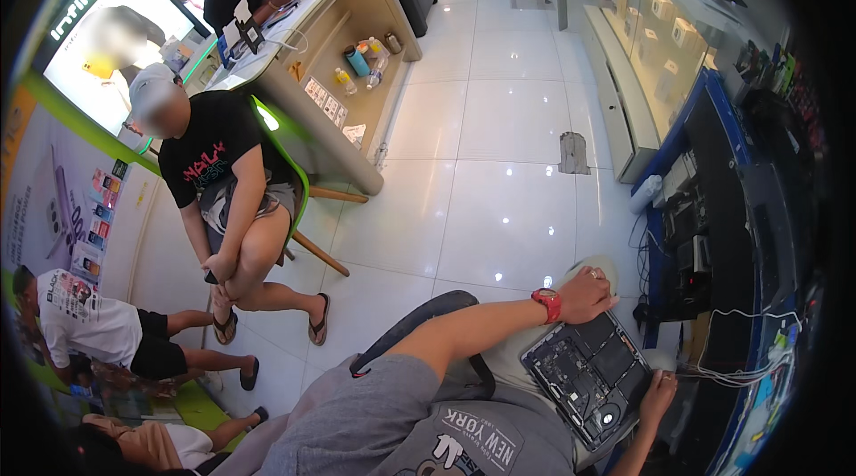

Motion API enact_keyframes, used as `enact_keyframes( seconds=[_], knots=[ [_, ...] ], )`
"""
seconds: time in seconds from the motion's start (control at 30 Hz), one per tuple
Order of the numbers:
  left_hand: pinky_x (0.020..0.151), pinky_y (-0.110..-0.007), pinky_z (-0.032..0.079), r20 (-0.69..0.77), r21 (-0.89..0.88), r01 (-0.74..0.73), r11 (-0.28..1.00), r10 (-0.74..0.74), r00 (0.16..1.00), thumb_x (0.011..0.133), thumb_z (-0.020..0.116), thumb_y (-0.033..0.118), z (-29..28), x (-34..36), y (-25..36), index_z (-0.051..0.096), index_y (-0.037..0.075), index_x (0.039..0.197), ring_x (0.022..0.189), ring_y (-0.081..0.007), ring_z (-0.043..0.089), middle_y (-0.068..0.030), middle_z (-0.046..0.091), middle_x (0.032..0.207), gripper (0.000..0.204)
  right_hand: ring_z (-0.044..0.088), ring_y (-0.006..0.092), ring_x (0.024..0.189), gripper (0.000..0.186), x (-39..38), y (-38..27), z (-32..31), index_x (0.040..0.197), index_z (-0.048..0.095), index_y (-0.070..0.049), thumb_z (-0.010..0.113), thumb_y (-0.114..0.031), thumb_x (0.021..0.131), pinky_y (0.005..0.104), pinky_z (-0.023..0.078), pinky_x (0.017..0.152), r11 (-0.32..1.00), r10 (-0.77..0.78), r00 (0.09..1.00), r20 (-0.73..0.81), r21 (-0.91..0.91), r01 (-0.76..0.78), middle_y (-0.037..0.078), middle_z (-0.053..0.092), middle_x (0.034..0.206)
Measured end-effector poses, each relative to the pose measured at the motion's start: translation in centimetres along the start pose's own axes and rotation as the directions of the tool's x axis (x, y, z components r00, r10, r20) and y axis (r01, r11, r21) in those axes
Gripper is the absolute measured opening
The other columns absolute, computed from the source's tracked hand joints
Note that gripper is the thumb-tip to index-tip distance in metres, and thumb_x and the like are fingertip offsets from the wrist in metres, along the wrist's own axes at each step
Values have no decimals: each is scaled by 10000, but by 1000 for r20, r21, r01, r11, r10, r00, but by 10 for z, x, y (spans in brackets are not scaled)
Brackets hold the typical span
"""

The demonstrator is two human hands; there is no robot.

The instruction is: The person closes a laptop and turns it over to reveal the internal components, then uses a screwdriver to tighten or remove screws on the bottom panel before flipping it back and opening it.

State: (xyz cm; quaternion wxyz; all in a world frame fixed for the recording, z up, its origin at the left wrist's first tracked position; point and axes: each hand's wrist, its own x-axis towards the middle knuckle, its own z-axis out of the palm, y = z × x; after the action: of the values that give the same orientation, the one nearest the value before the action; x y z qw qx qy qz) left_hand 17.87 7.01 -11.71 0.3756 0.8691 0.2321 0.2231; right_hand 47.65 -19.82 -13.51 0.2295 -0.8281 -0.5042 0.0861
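Observation:
A laptop (571,369) with its bottom cover off lies tilted close to my body at the lower right. Its dark circuit board, flat black battery cells (599,344) and a round fan (611,414) are exposed. My left hand (584,296), with a red watch (547,305) on the wrist, is closed at the laptop's far edge; part of its fingers is hidden. At the laptop's right edge, my right hand (658,394) grips the rim with bent fingers.
A blue-edged workbench (682,235) with devices and loose white cables (753,369) stands at my right. Beyond it is a glass display case (651,21). A person sits on a green chair (303,200) at the left, by a counter (294,39). Other people are farther left and behind the counter.

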Motion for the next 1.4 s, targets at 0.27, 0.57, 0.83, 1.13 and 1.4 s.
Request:
enact_keyframes(
  seconds=[0.27, 0.57, 0.83, 1.13, 1.4],
  knots=[
    [1066, -463, 374, -34, 14, 29, 999, -29, 999, 1097, 534, 357, 4, -2, -5, 739, 20, 881, 1124, -331, 583, -127, 696, 947, 450, 620, 464, 1091, 324, 2, -9, -8, 1068, 676, 63, 514, -208, 1142, 531, 444, 1013, 1000, 2, 997, 81, -14, -1, 233, 673, 1112],
    [1049, -461, 373, -32, 0, 10, 1000, -10, 999, 1096, 543, 360, 1, -2, -5, 731, 11, 873, 1119, -331, 581, -125, 692, 940, 455, 612, 454, 1038, 323, 3, -4, -6, 1068, 674, 78, 528, -201, 1139, 507, 458, 920, 1000, -19, 997, 68, 23, 18, 240, 666, 1086],
    [1020, -464, 377, -44, 4, 31, 1000, -31, 999, 1093, 553, 359, 4, -1, -7, 733, 17, 863, 1079, -329, 576, -124, 679, 921, 450, 608, 449, 1038, 333, 3, -2, -4, 1063, 677, 73, 522, -210, 1143, 508, 459, 919, 1000, -28, 999, 38, -8, 29, 236, 662, 1054],
    [1017, -463, 382, -53, 17, 29, 999, -28, 998, 1092, 553, 355, 6, -2, -8, 729, 9, 857, 1081, -330, 578, -128, 683, 921, 454, 599, 435, 980, 275, 3, 1, -2, 1013, 677, 69, 566, -166, 1106, 503, 458, 865, 999, -49, 999, 11, 6, 49, 226, 664, 1020],
    [1041, -485, 388, -74, -26, 18, 1000, -19, 997, 1085, 554, 356, 7, -2, -8, 735, -4, 869, 1086, -358, 600, -151, 698, 896, 458, 610, 445, 1004, 325, 3, -4, -4, 1036, 673, 82, 533, -195, 1134, 508, 458, 898, 1000, -24, 999, 33, 14, 24, 240, 666, 1058]
  ],
)
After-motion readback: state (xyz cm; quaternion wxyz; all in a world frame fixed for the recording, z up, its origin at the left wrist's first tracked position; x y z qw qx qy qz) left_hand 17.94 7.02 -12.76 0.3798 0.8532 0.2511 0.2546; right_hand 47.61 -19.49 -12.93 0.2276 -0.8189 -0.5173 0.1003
